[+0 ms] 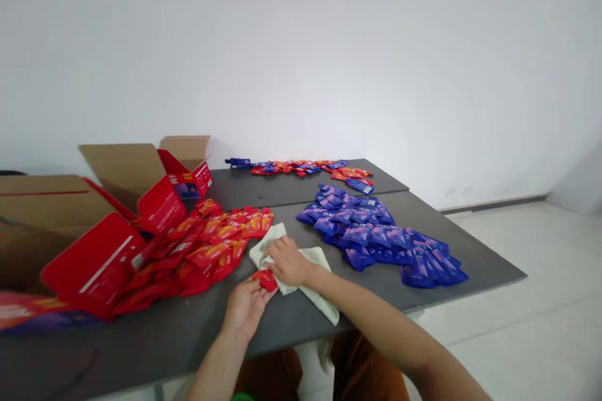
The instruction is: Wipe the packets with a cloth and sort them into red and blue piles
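Near the front edge of the dark table, my left hand (245, 306) has its fingers closed on a small red packet (266, 280). Just above and to the right, my right hand (288, 261) bends over a pale cloth (320, 258) and grips part of it against the packet. The rest of the cloth lies spread and folded on the tabletop. Left of my hands is a heap of red and orange packets (207, 257). Over to the right lies a pile of blue-purple packets (362, 232), apart from both hands.
Open red cardboard boxes (101, 260) with raised flaps stand along the left. A mixed row of red and blue packets (301, 167) lies at the far end of the table (475, 257), near the white wall. Tiled floor (540, 257) shows on the right.
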Motion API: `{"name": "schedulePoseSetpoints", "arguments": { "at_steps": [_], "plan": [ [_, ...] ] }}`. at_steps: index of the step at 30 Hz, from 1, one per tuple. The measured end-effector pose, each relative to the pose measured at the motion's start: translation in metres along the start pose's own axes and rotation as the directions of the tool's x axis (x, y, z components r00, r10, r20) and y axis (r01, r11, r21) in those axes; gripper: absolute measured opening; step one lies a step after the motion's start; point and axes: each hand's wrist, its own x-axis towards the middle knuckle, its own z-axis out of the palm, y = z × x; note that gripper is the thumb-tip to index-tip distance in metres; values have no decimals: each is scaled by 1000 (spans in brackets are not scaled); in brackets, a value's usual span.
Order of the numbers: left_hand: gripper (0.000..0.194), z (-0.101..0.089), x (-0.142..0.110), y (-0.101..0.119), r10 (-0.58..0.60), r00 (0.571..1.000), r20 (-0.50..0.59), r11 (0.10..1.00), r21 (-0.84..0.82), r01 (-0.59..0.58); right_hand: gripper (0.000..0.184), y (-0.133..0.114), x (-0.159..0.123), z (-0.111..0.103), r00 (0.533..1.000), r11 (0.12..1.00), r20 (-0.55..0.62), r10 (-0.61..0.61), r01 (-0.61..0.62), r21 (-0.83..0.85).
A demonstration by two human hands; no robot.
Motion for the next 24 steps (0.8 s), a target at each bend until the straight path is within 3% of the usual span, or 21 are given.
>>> {"name": "schedulePoseSetpoints", "arguments": {
  "at_steps": [2,4,6,11,13,15,17,19,21,24],
  "plan": [
    [22,0,-6,2,-12,996,84,998,-60,17,28,8,1,-4,990,989,20,142,-141,-50],
    [20,-2,-9,2,-14,990,140,996,-83,26,27,5,-1,-4,985,985,35,167,-166,-45],
    [21,-5,-10,0,-21,991,134,998,-62,30,26,-7,-6,-4,993,995,55,102,-102,-18],
    [33,-4,-4,-3,47,999,-18,997,-56,-48,24,-41,-13,-3,984,986,63,-165,163,31],
    [35,-1,-5,-3,-10,1000,1,997,-77,10,26,-38,-9,-3,986,989,79,-146,144,35],
    [39,1,-9,-2,-56,998,26,995,-80,58,35,-27,-3,-3,996,999,88,-33,31,29],
    [43,2,-15,-1,-42,998,48,995,-88,46,46,-12,2,-3,992,995,85,95,-96,8],
    [40,1,-22,0,-22,997,74,993,-110,30,42,-2,5,-4,986,989,78,149,-148,-17],
    [29,0,-27,2,-28,997,75,992,-122,37,22,0,5,-9,989,992,88,118,-115,-48],
    [20,-5,-23,4,-75,997,27,996,-53,76,18,-11,0,-10,990,996,140,-11,24,-88]
  ]
}}
